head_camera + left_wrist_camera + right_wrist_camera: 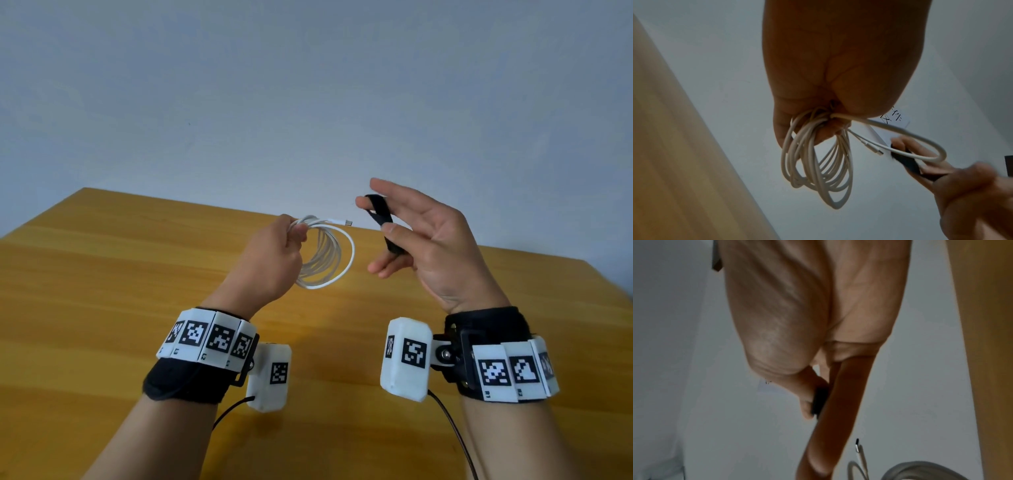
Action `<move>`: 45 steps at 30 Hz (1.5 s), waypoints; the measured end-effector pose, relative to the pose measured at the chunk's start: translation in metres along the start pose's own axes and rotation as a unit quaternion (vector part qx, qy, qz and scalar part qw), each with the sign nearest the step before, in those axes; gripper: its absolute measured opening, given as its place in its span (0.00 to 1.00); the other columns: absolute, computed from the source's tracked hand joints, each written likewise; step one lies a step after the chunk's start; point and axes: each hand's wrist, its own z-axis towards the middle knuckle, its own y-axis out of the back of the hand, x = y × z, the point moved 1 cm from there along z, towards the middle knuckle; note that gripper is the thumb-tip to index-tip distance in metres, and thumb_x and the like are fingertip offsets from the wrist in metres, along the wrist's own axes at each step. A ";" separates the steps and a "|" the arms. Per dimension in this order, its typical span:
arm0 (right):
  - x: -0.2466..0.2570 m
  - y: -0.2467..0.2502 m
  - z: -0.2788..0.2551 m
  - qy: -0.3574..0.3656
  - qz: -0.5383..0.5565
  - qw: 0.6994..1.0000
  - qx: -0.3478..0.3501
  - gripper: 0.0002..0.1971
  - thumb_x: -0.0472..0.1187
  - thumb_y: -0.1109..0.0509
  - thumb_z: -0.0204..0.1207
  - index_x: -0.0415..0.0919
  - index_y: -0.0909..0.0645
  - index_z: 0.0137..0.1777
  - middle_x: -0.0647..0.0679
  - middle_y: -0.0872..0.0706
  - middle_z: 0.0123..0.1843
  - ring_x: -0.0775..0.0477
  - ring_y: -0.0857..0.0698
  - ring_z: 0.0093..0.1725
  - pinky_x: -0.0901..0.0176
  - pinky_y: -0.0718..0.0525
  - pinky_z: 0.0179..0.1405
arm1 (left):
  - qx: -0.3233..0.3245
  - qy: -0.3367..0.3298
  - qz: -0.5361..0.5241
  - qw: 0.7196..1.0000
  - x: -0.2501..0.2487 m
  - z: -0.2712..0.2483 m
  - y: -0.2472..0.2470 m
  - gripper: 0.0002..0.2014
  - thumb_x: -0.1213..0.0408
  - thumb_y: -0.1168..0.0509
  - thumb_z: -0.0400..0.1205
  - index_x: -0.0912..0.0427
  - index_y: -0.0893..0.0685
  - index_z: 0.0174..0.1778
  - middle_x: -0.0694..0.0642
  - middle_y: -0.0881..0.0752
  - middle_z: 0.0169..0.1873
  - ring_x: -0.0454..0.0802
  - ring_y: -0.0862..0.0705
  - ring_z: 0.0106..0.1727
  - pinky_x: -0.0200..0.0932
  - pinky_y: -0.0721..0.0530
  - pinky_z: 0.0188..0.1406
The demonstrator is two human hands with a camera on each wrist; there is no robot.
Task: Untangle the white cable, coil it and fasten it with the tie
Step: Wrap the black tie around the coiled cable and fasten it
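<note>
Above the bare wooden counter (137, 274), left hand (274, 260) grips the coiled white cable (329, 253); right hand (421, 240) pinches the black strap tie (382, 216). Loosened fingers could spill loops.

Wooden table (137, 274), honey-coloured grain, against a pale wall (308, 85)

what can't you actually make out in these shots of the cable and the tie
- Head view: where the left hand grips the coiled white cable, its fingers hide the gathered loops.
- Head view: only one plug shows; the other end is out of sight.
- Right wrist view: the black strap tie, pinched by the right hand, is blurred and mostly hidden behind the thumb.
- Left wrist view: dark printing on a white sheet is cut off by the hand.
</note>
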 end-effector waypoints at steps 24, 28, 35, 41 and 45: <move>-0.018 -0.039 0.014 0.003 -0.011 0.999 -0.038 0.17 0.26 0.35 0.87 0.44 0.14 0.68 0.49 0.07 0.64 0.53 0.10 0.67 0.47 0.16 0.74 | 0.024 -0.061 -0.143 0.988 -0.024 -0.010 0.007 0.11 0.45 0.33 0.85 0.44 0.09 0.47 0.65 0.14 0.37 0.59 0.22 0.36 0.48 0.26 0.39; -0.020 -0.042 0.014 0.018 -0.046 0.996 -0.070 0.17 0.28 0.31 0.86 0.50 0.11 0.64 0.54 0.06 0.60 0.55 0.09 0.65 0.46 0.13 0.71 | 0.002 -0.076 -0.165 0.983 -0.026 -0.011 0.008 0.14 0.40 0.25 0.78 0.46 0.08 0.46 0.69 0.11 0.41 0.71 0.16 0.40 0.62 0.21 0.39; -0.022 -0.045 0.014 0.025 -0.039 0.993 -0.104 0.11 0.37 0.23 0.81 0.47 0.08 0.61 0.50 0.04 0.53 0.49 0.06 0.58 0.42 0.11 0.66 | -0.007 -0.064 -0.169 0.984 -0.024 -0.009 0.011 0.08 0.48 0.24 0.80 0.47 0.07 0.44 0.63 0.09 0.37 0.69 0.16 0.38 0.57 0.21 0.41; -0.024 -0.044 0.014 0.036 0.023 0.989 -0.141 0.08 0.31 0.22 0.79 0.38 0.08 0.56 0.45 0.03 0.50 0.43 0.04 0.50 0.50 0.06 0.55 | 0.002 -0.063 -0.163 0.985 -0.020 -0.007 0.010 0.10 0.50 0.29 0.85 0.48 0.06 0.44 0.66 0.08 0.41 0.66 0.13 0.42 0.56 0.18 0.45; -0.022 -0.046 0.014 0.036 0.057 0.986 -0.153 0.06 0.29 0.22 0.79 0.37 0.09 0.53 0.43 0.03 0.49 0.41 0.04 0.47 0.55 0.07 0.50 | -0.006 -0.053 -0.151 0.987 -0.018 -0.006 0.012 0.13 0.50 0.31 0.86 0.51 0.08 0.39 0.59 0.20 0.25 0.45 0.29 0.28 0.42 0.32 0.31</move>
